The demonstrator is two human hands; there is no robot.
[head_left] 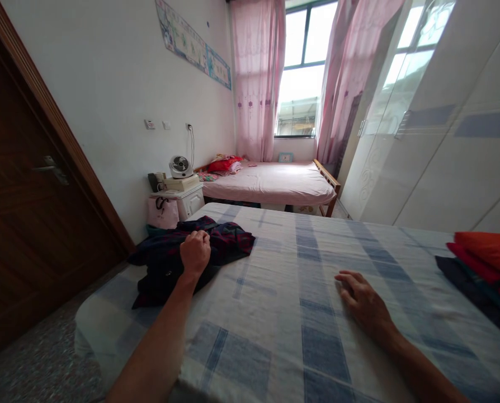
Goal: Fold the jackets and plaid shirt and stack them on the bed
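Observation:
A dark navy garment with red plaid parts lies crumpled near the left edge of the bed. On top of it is my left hand, its fingers curled closed on the cloth; the fingertips are hidden. My right hand is at the middle right, over the blue-and-white checked bedsheet, fingers loosely stretched and holding nothing. Farther right, at the edge of view, sits a stack of folded clothes, with orange and red on top and dark cloth beneath.
Beyond the bed stands a second bed with a pink sheet. A white nightstand carries a small fan, and a pink bag is beside it. The brown door is at left, white wardrobes at right.

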